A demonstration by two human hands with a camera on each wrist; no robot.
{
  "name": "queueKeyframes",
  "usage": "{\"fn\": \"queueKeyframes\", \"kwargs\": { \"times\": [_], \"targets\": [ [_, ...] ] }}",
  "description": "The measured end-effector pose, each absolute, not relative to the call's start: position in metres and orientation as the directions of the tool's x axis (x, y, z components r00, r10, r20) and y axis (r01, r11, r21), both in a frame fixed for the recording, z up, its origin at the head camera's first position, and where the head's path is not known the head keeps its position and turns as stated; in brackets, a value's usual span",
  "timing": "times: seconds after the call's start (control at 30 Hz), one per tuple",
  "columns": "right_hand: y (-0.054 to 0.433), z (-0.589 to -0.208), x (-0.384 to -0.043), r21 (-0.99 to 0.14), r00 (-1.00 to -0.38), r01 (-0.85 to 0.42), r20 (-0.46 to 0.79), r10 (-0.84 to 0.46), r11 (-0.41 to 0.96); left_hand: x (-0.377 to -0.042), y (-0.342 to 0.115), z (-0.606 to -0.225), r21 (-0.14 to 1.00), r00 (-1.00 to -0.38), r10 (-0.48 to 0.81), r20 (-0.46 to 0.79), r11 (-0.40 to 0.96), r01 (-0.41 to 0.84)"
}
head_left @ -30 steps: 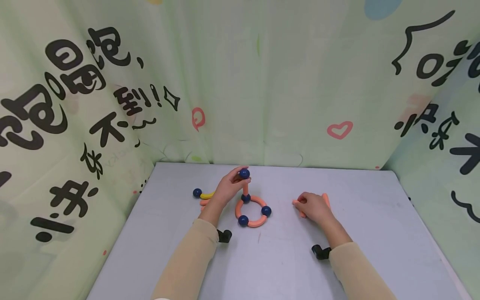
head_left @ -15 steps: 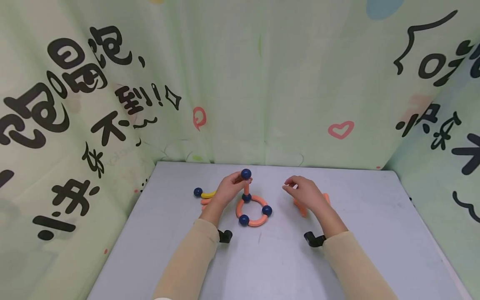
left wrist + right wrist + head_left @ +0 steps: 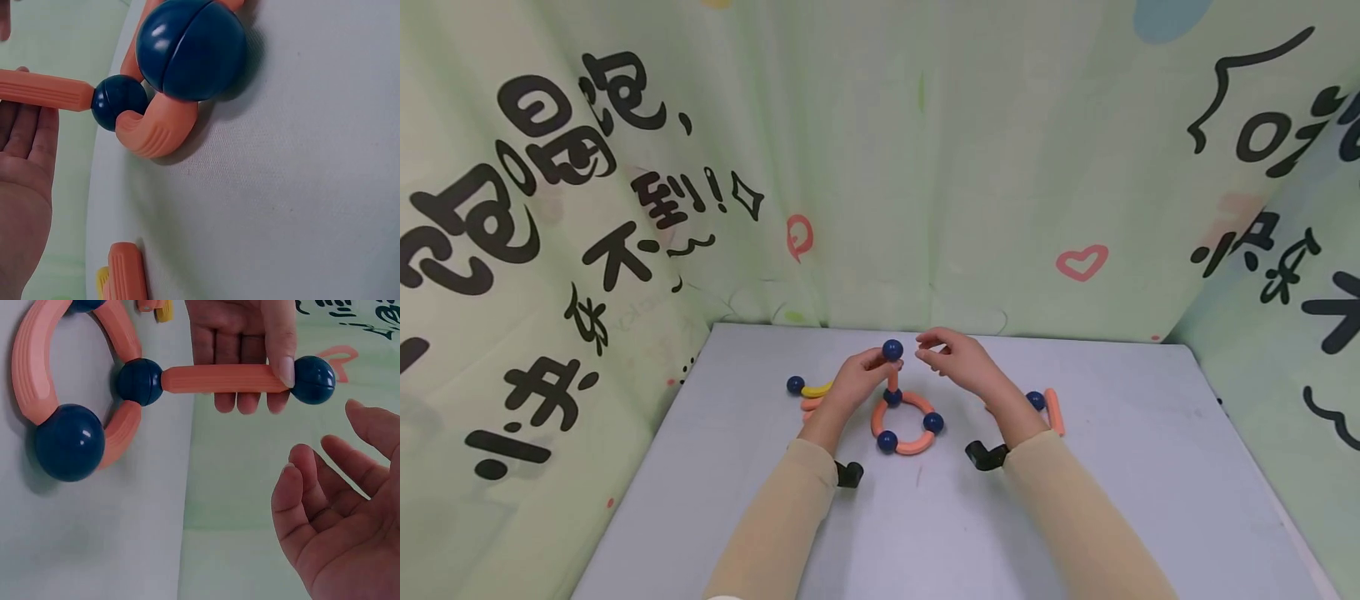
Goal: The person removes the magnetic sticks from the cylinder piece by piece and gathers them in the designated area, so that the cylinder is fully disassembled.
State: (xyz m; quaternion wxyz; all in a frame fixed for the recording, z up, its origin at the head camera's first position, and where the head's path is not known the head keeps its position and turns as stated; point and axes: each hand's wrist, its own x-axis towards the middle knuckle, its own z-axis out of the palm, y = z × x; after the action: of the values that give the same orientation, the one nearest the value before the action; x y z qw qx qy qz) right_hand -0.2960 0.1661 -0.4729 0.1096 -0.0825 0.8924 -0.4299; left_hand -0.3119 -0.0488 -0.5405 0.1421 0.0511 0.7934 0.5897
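Observation:
My left hand [image 3: 852,382] pinches a straight orange magnetic rod [image 3: 219,379] between thumb and fingers. The rod stands upright, with a blue ball [image 3: 892,350] at its top end. Its lower end meets another blue ball [image 3: 140,382], which is part of a ring on the table. Curved orange rods [image 3: 913,447] and several blue balls make up this ring. Close to the right of the top ball is my right hand [image 3: 961,362], its fingers loosely bent and holding nothing. In the right wrist view its fingertips point toward that ball, with a gap between.
Left of the ring, partly behind my left forearm, lie a blue ball [image 3: 795,385], a yellow curved rod [image 3: 816,390] and orange rods [image 3: 810,404]. Right of it, beside my right wrist, are a blue ball [image 3: 1036,401] and a straight orange rod [image 3: 1054,412]. A curtain hangs behind the white table [image 3: 925,533].
My right hand has left the orange pieces at the right and moved left and up to the top ball. The right-side blue ball has come into view. My left hand keeps its hold.

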Motion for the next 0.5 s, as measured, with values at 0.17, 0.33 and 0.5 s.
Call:
{"fn": "queueKeyframes", "kwargs": {
  "times": [0.17,0.33,0.5],
  "targets": [
    [0.151,-0.474,-0.301,-0.804,-0.955,-0.094,-0.093,-0.28,0.587,-0.313,-0.049,-0.542,0.949,-0.956,0.253,-0.151,0.308,-0.069],
    [0.143,-0.475,-0.303,-0.821,-0.948,-0.08,-0.114,-0.298,0.566,-0.313,-0.05,-0.542,0.945,-0.959,0.248,-0.137,0.323,-0.051],
    [0.138,-0.478,-0.304,-0.827,-0.945,-0.084,-0.111,-0.309,0.555,-0.313,-0.051,-0.542,0.944,-0.961,0.251,-0.113,0.328,-0.025]
  ]
}}
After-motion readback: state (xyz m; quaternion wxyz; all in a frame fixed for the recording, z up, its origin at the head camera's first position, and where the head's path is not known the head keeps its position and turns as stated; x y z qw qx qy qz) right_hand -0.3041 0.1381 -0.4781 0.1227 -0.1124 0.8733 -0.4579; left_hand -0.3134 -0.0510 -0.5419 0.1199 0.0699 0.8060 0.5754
